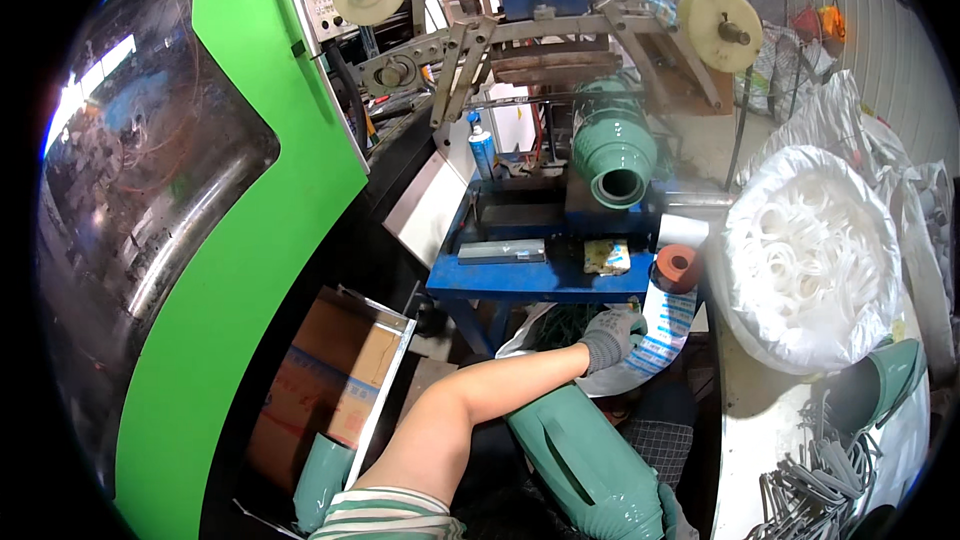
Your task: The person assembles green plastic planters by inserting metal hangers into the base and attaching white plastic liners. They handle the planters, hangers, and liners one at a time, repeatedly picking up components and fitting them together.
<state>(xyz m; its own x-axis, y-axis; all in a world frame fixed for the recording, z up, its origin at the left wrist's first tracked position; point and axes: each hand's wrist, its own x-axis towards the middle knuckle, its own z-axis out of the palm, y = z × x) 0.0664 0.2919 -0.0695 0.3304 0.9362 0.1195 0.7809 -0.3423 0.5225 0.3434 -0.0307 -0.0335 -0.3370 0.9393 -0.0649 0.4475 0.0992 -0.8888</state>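
Note:
My left hand point(612, 338), in a grey knit glove, reaches out across my lap. Its fingers are closed at the edge of a hanging label strip point(664, 328) with blue print. Below that forearm, a large green hollow plastic part point(605, 455) lies tilted over my lap, with a long slot in its side and a ribbed lower end. Beside that end shows a sliver of grey glove, my right hand point(682, 518); its fingers are hidden by the part. Under my left hand sits a white bag point(615, 380) with dark green stringy scraps point(562, 328).
Ahead, a blue bench point(540, 280) stands under a machine holding another green part point(612, 145). A reddish-brown roll point(676, 268) is at its right corner. On the right table are a bag of white rings point(815, 250) and grey strips point(820, 480). An open carton point(325, 370) stands left.

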